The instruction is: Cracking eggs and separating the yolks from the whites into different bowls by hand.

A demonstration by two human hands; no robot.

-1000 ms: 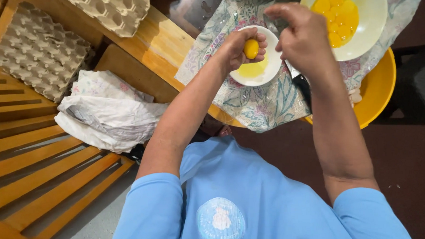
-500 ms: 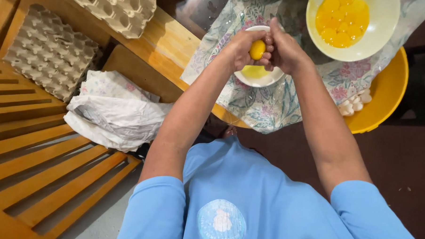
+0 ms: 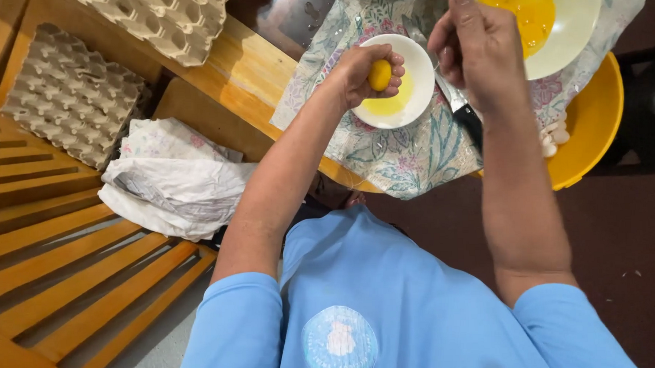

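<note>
An egg yolk [image 3: 379, 74] is cupped in the curled left hand [image 3: 363, 74] above the small white bowl [image 3: 418, 65]; the right hand [image 3: 475, 48] is raised, loosely closed, nothing visibly held. If squeezed, the yolk could be burst.

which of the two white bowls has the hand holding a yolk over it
The small white bowl on the flowered cloth: the left hand holds a yolk above it. The larger bowl behind already holds several yolks.
</note>
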